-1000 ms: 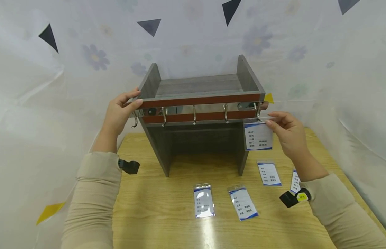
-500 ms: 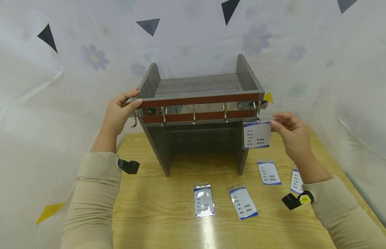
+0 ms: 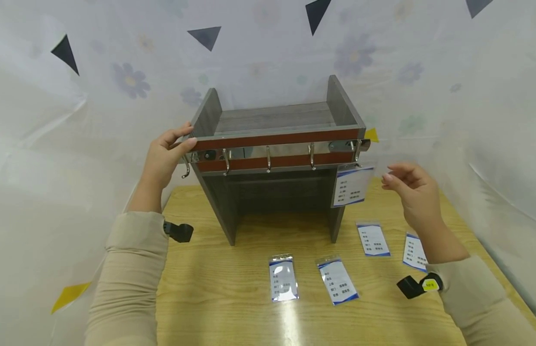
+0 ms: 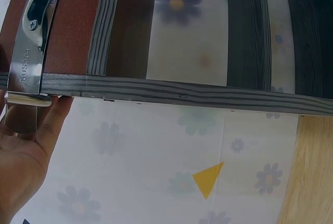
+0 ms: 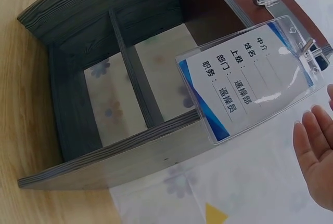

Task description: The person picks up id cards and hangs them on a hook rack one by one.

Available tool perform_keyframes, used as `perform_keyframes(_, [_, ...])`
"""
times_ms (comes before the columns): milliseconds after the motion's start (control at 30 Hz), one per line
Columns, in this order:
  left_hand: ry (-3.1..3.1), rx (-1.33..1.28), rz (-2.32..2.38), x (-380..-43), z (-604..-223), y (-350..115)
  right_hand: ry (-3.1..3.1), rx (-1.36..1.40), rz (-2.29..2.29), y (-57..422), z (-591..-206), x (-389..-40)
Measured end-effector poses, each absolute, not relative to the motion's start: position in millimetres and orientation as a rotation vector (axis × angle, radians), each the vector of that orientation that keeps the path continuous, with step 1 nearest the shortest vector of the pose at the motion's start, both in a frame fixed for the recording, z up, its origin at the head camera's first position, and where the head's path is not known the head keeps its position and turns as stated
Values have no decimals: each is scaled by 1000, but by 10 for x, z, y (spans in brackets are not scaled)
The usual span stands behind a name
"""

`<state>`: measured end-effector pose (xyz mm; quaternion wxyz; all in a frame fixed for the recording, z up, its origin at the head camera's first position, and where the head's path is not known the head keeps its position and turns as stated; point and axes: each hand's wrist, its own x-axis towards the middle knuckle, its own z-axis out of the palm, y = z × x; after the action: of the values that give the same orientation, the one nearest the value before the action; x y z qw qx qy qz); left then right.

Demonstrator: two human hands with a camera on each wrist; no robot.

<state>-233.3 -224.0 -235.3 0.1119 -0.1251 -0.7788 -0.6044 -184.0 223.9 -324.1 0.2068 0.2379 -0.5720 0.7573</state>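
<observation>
A clear badge holder [image 3: 353, 185] with a white and blue card hangs tilted from the rightmost hook [image 3: 358, 150] of a grey wooden shelf [image 3: 272, 129]. The right wrist view shows the hook's tip at the slot end of that badge holder [image 5: 250, 81]. Just right of it, apart from it, my right hand [image 3: 412, 194] holds nothing, its fingers loosely bent. My left hand [image 3: 164, 156] grips the shelf's left front corner, thumb on the front face and fingers at the side. In the left wrist view, this hand [image 4: 26, 161] is partly hidden by the metal strip [image 4: 34, 52].
More badge holders lie on the wooden table [image 3: 216, 307]: one in front of the shelf [image 3: 283, 278], another to its right [image 3: 338, 281], and two farther right, the outermost [image 3: 415, 252] partly behind my right forearm. Several metal hooks line the shelf front.
My right hand has let go of the badge holder and moved right and slightly down. The badge holder now hangs tilted from the hook. My left hand stays on the corner.
</observation>
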Motion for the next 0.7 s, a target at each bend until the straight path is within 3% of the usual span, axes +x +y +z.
perform_keyframes(700, [-2264,-371,-1808,-2342,-2360,-2223,-1771,523,2102,2215,-3568,-1665])
